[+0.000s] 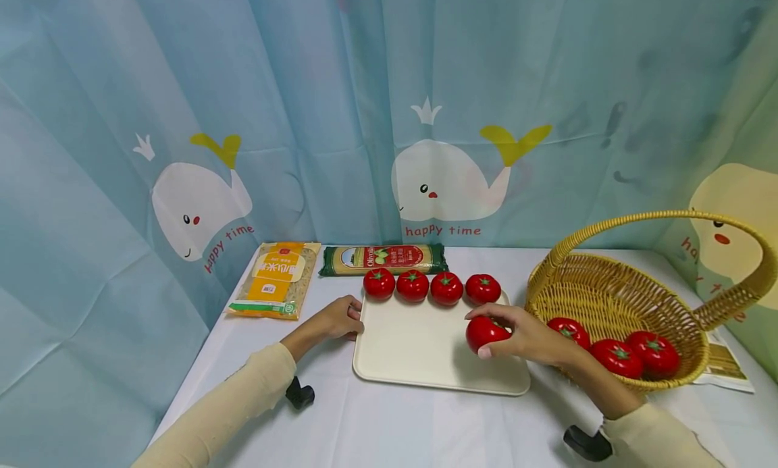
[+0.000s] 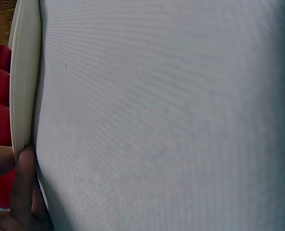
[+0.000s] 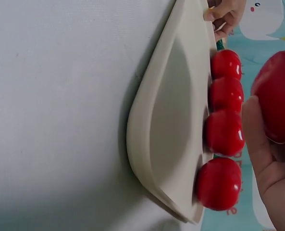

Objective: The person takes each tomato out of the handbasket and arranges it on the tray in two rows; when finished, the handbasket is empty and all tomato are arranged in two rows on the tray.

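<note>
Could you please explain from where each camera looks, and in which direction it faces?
Head: worn on the head, facing forward and down at the cream tray, wicker basket and whale-print curtain; left hand, right hand and both sleeves show.
Left wrist: on that wrist, sideways picture, facing the tray's edge and white tablecloth; part of the left hand shows.
Right wrist: on that wrist, also sideways, facing along the tray; both hands show partly.
Shared: head and right wrist both show four tomatoes in a row and the held tomato.

The left arm (image 1: 243,394) and right arm (image 1: 608,390) reach forward; the left hand (image 1: 340,317) pinches, the right hand (image 1: 527,333), raised, grips.
</note>
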A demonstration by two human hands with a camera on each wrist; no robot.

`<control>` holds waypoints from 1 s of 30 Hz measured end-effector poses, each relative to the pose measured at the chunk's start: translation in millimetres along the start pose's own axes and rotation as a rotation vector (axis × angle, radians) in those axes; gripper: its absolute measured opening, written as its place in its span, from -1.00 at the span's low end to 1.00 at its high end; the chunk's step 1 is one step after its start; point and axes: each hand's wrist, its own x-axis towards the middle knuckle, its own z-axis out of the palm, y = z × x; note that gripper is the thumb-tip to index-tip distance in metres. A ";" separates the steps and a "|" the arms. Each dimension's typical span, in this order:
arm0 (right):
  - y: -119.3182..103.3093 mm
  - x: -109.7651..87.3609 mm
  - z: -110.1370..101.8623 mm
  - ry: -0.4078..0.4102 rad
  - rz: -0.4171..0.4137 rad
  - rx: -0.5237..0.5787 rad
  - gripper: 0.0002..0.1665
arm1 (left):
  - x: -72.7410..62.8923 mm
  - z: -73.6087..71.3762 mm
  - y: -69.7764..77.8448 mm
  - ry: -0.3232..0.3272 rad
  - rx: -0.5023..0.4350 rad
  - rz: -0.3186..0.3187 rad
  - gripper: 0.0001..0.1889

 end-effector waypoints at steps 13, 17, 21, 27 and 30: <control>-6.0 14.2 13.2 0.039 0.016 -0.100 -0.57 | -1.0 -0.6 0.5 0.006 0.007 -0.001 -0.54; -7.1 18.8 18.2 0.017 0.054 -0.051 -0.53 | -1.0 -1.6 0.2 0.007 0.005 -0.001 -0.53; -5.3 23.0 22.6 0.003 0.036 -0.031 -0.52 | -1.5 -2.3 0.3 0.016 -0.004 -0.006 -0.54; -4.2 26.4 26.4 0.003 0.032 -0.012 -0.46 | -1.2 -2.0 1.4 0.000 -0.007 0.002 -0.54; -5.6 27.9 28.1 0.005 0.051 -0.001 -0.39 | -1.1 -1.5 0.9 -0.003 -0.018 0.000 -0.54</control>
